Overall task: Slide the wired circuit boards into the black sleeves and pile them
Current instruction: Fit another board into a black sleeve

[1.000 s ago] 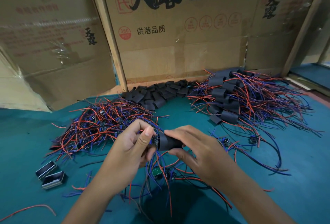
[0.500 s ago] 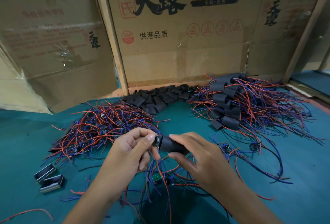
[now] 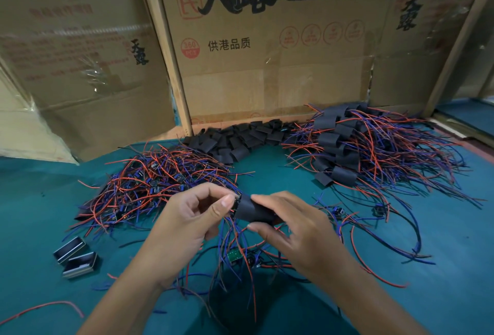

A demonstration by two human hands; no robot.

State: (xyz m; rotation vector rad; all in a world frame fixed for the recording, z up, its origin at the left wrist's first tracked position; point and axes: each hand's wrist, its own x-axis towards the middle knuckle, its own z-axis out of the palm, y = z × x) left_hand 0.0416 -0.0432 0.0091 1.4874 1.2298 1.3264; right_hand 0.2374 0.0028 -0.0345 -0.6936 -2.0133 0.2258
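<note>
Right, both hands are up over the middle of the green worktop [image 3: 401,294], w/ one black sleeve [image 3: 252,210] held between them. The right hand [image 3: 302,238] grips the sleeve from the right end, index finger lying along its top edge and thumb under it. The left hand [image 3: 184,227] pinches at the sleeve's left mouth, thumb and index tip meeting on the end of a circuit board [image 3: 237,201] that shows only as a sliver there; most of it is inside the sleeve. Red and blue wires [image 3: 240,249] hang down from that end, approx. straight below the hands. Behind left sits the pile of bare wired boards [image 3: 149,187]; at the back centre, against the cardboard boxes [image 3: 267,67], a heap of empty sleeves [image 3: 240,139]; back right, the pile of sleeved boards [image 3: 355,153], wires fanning out to the right. A loose green board [image 3: 235,255] lies on the worktop just below the hands. Two small metal clips [image 3: 76,257] lie side by side at the near left, well apart from the rest.
</note>
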